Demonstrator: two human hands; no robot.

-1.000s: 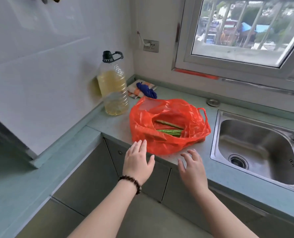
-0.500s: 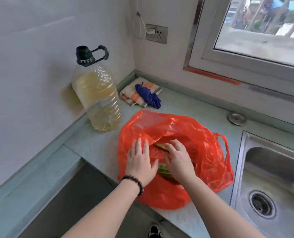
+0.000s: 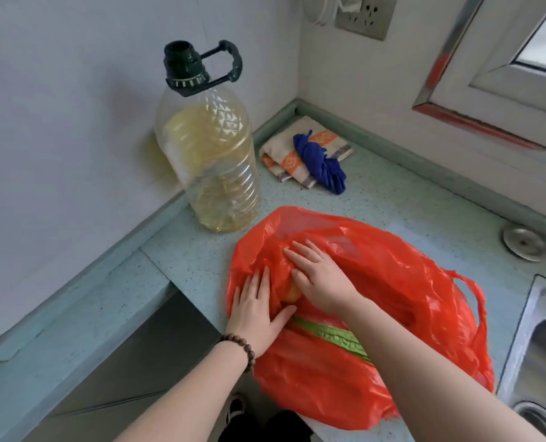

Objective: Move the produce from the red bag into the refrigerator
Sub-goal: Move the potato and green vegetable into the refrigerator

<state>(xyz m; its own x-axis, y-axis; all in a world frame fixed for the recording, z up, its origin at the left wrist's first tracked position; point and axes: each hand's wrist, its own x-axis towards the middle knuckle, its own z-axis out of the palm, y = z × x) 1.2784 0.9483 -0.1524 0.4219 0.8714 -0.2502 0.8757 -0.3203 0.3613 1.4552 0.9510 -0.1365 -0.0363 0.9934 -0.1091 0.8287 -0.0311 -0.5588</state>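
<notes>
Currently I have both hands at the mouth of the crinkled red thin-plastic carrier bag (image 3: 393, 301), which lies slumped on the speckled pale-green countertop (image 3: 393, 199) between the large clear plastic oil bottle with the dark green cap (image 3: 211, 164) and the stainless steel sink (image 3: 536, 346). My left hand (image 3: 259, 311) rests flat on the bag's near-left side, fingers straight and together, thumb spread toward the opening, holding nothing. My right hand (image 3: 319, 275) reaches into the opening with fingers extended over the film; I cannot tell whether its fingertips are curled on anything beneath. The produce is inside the bag: a ridged green elongated vegetable (image 3: 332, 336) shows under my right forearm, and a pale yellowish rounded item (image 3: 292, 293) shows between the two hands, too hidden to identify. Handling judgement: the bag film is light, limp and slippery, so it will not hold its shape and will drag along if I pull on the contents; I should pin it with the flat left hand. The green vegetable looks firm and fairly stiff, with ridges that should give friction; I would take it around its mid-length so it stays level. The rounded item may bruise; a whole-hand cupping hold from below seems safer than a pinch. The refrigerator is not in view. A folded striped cloth with a blue rag (image 3: 313, 157) lies in the corner, well apart from the bag
</notes>
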